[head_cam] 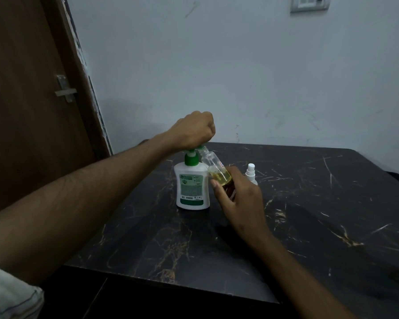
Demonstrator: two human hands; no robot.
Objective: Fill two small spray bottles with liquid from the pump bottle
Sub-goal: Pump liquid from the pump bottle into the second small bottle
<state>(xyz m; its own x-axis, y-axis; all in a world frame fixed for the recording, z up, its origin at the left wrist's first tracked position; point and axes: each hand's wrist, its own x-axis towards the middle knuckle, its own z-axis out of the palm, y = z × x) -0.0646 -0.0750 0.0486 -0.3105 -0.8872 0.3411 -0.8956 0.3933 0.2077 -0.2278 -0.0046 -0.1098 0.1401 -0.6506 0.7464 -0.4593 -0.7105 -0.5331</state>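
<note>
spray bottle (214,164), clear, light and likely slick, is tilted with its mouth under the pump bottle (192,185) spout, a little yellow liquid inside. right hand (237,196) fingers wrap its base; left hand (194,132), fisted, presses the pump. second spray bottle (250,173) stands capped on the worktop (309,215).

My white pump bottle (192,187) with its green pump head and green label stands upright on the dark marbled table. The clear small spray bottle (214,165), uncapped, leans with its open neck up against the pump's spout, a little yellowish liquid pooled in its lower end. My second small spray bottle (250,173), white-capped, stands upright just beyond on the right.
</note>
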